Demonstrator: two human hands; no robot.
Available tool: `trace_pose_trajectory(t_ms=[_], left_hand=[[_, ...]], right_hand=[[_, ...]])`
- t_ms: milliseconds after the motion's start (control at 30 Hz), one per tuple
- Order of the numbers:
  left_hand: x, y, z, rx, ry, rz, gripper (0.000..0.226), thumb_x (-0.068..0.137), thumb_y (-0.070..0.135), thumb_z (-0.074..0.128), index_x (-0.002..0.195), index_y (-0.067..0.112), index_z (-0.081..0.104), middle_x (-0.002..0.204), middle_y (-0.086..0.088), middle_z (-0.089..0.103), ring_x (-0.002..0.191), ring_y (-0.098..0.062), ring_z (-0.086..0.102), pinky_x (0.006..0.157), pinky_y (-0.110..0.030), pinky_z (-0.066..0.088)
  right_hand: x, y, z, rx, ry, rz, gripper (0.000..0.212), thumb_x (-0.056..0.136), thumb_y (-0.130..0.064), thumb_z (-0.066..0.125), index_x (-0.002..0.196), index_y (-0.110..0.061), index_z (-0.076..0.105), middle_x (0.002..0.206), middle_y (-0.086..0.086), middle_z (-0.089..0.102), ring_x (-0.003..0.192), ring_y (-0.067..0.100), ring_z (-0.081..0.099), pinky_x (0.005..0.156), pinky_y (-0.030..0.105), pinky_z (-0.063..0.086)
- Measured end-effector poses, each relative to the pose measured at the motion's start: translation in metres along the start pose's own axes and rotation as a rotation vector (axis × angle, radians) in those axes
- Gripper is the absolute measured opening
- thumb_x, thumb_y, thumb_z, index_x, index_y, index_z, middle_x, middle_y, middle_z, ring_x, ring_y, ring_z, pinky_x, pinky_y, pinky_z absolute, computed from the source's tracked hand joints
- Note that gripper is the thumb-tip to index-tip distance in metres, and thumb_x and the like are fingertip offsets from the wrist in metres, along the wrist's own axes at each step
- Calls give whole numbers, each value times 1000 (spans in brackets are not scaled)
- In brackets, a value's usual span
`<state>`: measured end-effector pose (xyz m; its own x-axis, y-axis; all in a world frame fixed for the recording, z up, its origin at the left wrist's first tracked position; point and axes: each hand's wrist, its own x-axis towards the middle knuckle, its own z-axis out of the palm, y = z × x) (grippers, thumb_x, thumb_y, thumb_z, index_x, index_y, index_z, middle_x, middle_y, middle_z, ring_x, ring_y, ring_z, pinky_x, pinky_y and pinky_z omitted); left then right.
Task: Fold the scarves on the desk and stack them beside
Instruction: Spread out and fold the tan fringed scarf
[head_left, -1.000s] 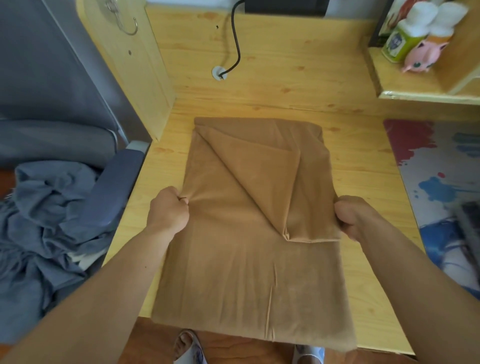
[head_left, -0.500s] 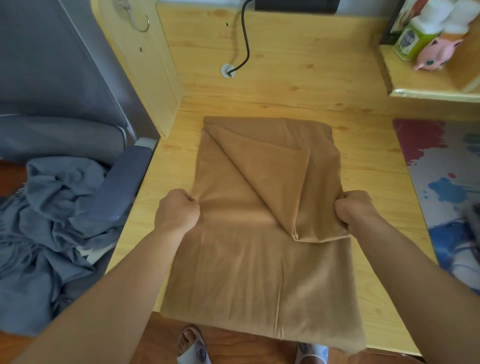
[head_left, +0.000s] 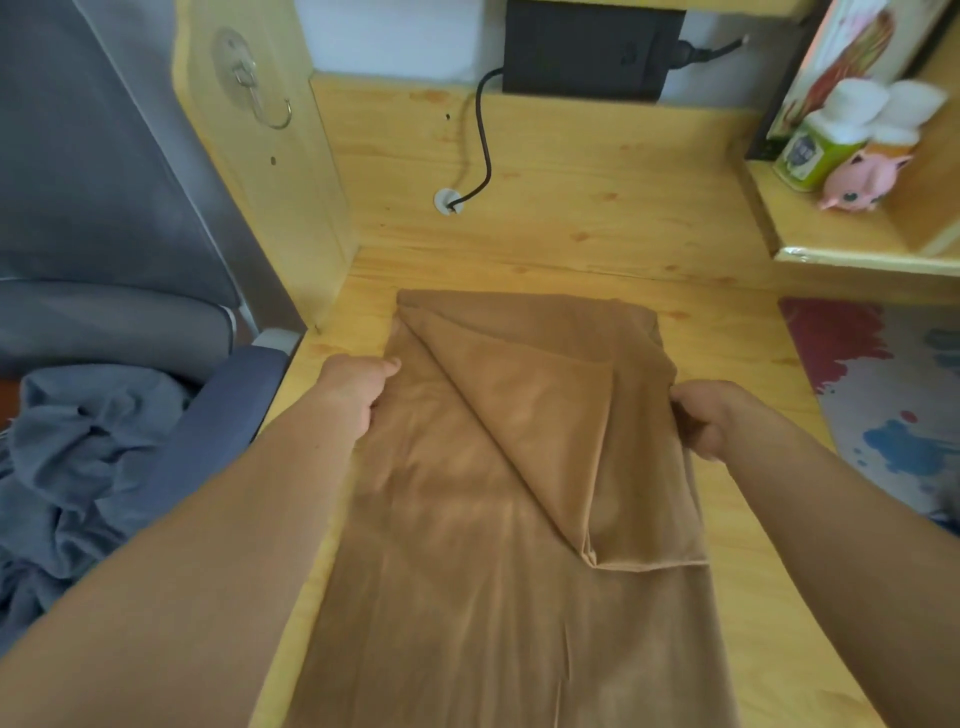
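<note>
Both hands have slid up the long edges of the brown scarf (head_left: 483, 519) since 1 second ago: then they gripped it about halfway down its visible length, now they sit nearer its far end, in the middle band of the frame. My left hand (head_left: 358, 387) pinches the left edge, thumb pointing toward the cloth and fingers curled under it. My right hand (head_left: 709, 415) is curled round the right edge, bunching the fabric slightly. So each grip is closed on the scarf itself, nothing loose.

The scarf lies lengthwise down the centre of the worktop (head_left: 571, 208), its near end running out at the bottom of the frame. A triangular flap is still doubled over the right half, ending in a straight hem at lower right.

I read the shift as repositioning for the next fold, so this first piece is only partly done. A grey-blue scarf (head_left: 78, 467) waits crumpled at the left edge of the frame, off the worktop.
</note>
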<state>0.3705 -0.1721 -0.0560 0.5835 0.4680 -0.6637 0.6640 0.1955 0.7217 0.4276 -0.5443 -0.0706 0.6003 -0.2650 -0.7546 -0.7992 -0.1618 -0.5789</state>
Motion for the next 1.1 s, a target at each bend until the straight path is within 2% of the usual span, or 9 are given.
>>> trace_pose_trajectory(t_ms=[167,267,300,400,567,633,733,967,1100], left_hand=[[18,3,14,167,47,67,54,84,23,85,130,4,62,134,-12,62,122,-29,59,98,-34,46],[19,0,12,226,202,210,11,85,11,81,90,14,72,101,-6,70,108,-31,66,96,-39,53],[20,-1,11,199,252,246,13,86,10,80,84,16,69,100,-5,70,106,-30,65,93,-37,53],[16,-4,14,136,281,222,16,88,7,77,89,15,64,108,-8,68,105,-31,64,83,-32,46],[22,14,16,154,31,9,28,88,-2,75,114,1,66,114,-10,64,105,-23,60,90,-35,50],[30,26,20,163,16,-5,34,85,0,79,116,1,64,118,-12,66,109,-26,63,95,-39,53],[35,39,31,147,27,-3,33,84,3,79,114,2,65,108,-14,68,90,-27,64,88,-40,55],[55,41,48,119,120,90,35,82,4,81,113,-2,66,110,-20,69,102,-34,67,99,-48,54],[66,43,51,127,153,154,27,83,-6,73,102,12,65,113,-14,69,106,-30,64,98,-41,52]], right_hand=[[10,-19,6,-52,-49,39,26,103,-20,52,87,-5,65,88,12,69,88,28,65,87,39,57],[28,-12,-2,0,11,46,22,101,-17,57,84,-6,65,78,9,69,64,22,66,43,27,56],[31,-9,-3,33,36,38,14,98,-14,62,89,-5,68,82,10,71,61,21,68,39,27,53],[44,-4,-4,49,73,42,21,88,-15,72,106,-5,74,94,11,76,74,25,73,47,32,56],[42,-12,0,2,72,33,25,82,-14,71,105,-3,73,93,14,76,79,28,75,55,40,60],[45,-12,3,-12,85,-11,30,76,-14,68,103,-2,71,92,17,75,79,32,74,65,49,62],[41,-16,4,-89,113,-50,30,69,-16,65,96,-3,70,89,17,75,78,33,74,72,56,61],[45,-53,-5,51,30,-21,11,93,-9,63,99,-2,70,96,14,74,80,27,71,59,35,60],[44,-74,2,69,-76,-1,18,100,-15,57,101,-3,70,96,14,72,88,27,69,85,42,58]])
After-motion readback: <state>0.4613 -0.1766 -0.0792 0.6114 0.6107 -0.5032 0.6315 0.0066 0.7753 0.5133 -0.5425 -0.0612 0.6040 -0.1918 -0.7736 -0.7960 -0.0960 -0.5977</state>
